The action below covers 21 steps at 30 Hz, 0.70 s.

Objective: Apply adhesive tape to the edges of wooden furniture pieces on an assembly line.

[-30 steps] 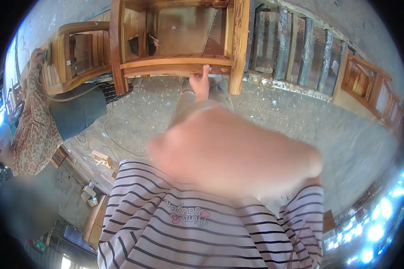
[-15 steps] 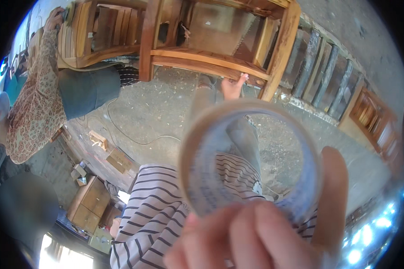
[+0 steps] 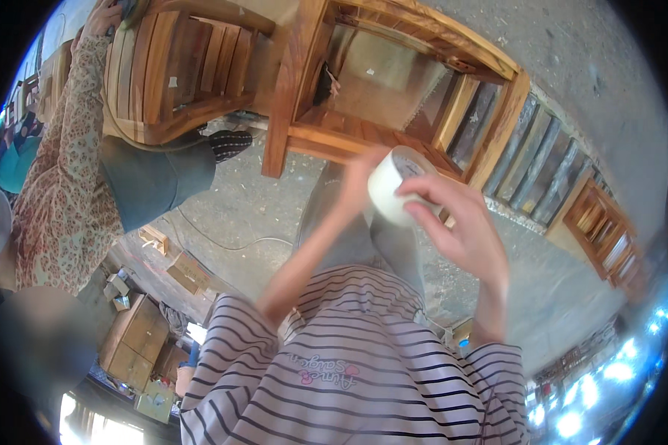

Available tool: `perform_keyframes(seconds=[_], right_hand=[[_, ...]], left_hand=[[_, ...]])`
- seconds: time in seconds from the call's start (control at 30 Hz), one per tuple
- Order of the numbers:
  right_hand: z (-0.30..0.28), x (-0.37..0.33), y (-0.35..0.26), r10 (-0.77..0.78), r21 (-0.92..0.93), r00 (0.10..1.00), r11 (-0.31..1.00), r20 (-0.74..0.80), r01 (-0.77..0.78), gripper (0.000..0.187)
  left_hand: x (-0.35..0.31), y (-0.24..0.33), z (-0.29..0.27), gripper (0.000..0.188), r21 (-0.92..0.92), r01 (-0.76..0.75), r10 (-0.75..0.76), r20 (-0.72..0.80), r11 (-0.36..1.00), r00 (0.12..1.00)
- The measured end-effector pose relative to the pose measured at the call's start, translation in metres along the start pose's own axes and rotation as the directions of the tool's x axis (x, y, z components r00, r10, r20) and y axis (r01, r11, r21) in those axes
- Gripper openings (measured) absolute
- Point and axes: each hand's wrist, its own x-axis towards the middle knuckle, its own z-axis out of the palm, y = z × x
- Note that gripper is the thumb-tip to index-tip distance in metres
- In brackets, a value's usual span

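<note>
Tape roll (image 3: 383,196): smooth, pale plastic film, slight sheen. Wooden frame (image 3: 277,144): brown, grain visible, satin to glossy. Floor (image 3: 263,211): grey, concrete-like, matt, rough, speckled. Striped shirt (image 3: 364,326): matt cloth, creased. Rollers (image 3: 539,154): metal-looking, blotchy. Box (image 3: 188,272): matt brown cardboard.

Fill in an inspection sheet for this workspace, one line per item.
Surface: concrete floor, scattered with pale specks.
Job's things: pale tape roll, in front of a wooden furniture frame.
Clutter: cardboard box and small wooden piece on the left.
Hands: right hand appears to pinch the roll's edge; left hand blurred at its left side, grip unclear.
Cables: thin cable curving across the floor.
Surroundings: co-worker at left beside slatted wooden furniture; cabinet at lower left.
</note>
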Motion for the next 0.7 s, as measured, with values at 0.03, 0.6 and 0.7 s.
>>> perform_keyframes(seconds=[0.03, 0.6, 0.7], right_hand=[[0.004, 0.012, 0.014, 0.046, 0.130, 0.999, 0.991, -0.023, -0.043, 0.015], [0.035, 0.097, 0.029, 0.205, 0.678, 0.960, 0.735, -0.191, -0.022, 0.058], [0.032, 0.102, 0.033, 0.176, 0.593, 0.933, 0.804, -0.313, 0.047, 0.057]], left_hand=[[0.016, 0.016, -0.029, 0.030, 0.356, -0.008, 0.054, -0.119, 0.934, 0.991], [0.347, 0.060, -0.139, 0.049, 0.845, -0.120, 0.564, -0.236, 0.521, 0.791], [0.354, 0.084, -0.121, 0.054, 0.664, -0.378, 0.652, -0.221, 0.645, 0.725]])
